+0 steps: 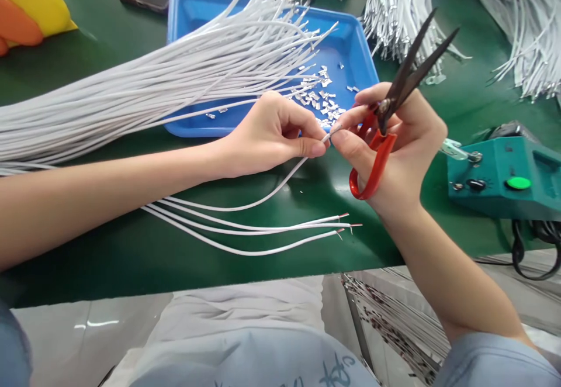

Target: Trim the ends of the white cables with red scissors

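Note:
Between thumb and index finger, my left hand (pixel 280 132) pinches a white cable (pixel 280 185) close to its end. At that cable's tip, the thumb and fingertips of my right hand (pixel 394 135) pinch its thin end strands. A pair of scissors (pixel 372 165) with red handles hangs on my right hand, its dark blades slightly apart and pointing up and away. Three more cables (pixel 280 229) with stripped coppery ends lie on the green table below my hands. Behind my left hand, a thick bundle of white cables (pixel 175 74) rests across the blue tray (pixel 368 54).
Small metal pieces (pixel 322 97) lie scattered in the tray. On the right stands a teal device (pixel 495 176) with a green button and black cord. More cable bundles (pixel 407 13) lie at the back. A yellow and orange object (pixel 30 1) sits at upper left.

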A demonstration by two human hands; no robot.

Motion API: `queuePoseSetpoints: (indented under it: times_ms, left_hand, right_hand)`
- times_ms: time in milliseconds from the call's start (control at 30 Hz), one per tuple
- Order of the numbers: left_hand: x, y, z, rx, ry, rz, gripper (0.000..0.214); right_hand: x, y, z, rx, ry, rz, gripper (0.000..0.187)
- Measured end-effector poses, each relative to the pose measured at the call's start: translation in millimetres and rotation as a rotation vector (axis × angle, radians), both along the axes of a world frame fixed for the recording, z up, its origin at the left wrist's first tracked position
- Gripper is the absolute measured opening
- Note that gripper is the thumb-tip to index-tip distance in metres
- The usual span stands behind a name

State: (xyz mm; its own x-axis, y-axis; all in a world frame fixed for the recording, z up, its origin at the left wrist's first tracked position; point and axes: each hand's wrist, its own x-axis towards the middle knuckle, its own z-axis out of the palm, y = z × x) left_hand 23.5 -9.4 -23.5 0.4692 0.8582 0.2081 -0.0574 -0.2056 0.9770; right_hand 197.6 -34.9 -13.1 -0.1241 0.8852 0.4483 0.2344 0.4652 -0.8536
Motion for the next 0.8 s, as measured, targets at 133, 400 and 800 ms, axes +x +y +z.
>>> queuePoseSetpoints:
  times_ms: [133,400,800]
  left_hand:
    - [-1,-1,-2.6,0.086,0.019,-0.022,0.006]
    - [0,-4,-6.2,0.144,-0.038,0.12,0.004]
    - [-7,16,-3.0,0.152,-0.178,0.159,0.013]
  right_hand:
    - [0,2,0.2,-0.008,0.036,0.037,0.024]
    - [6,10,-5.3,-0.012,0.061,0.003,0.024]
    - [12,17,-14.7,0.108,-0.342,-0.163,0.032]
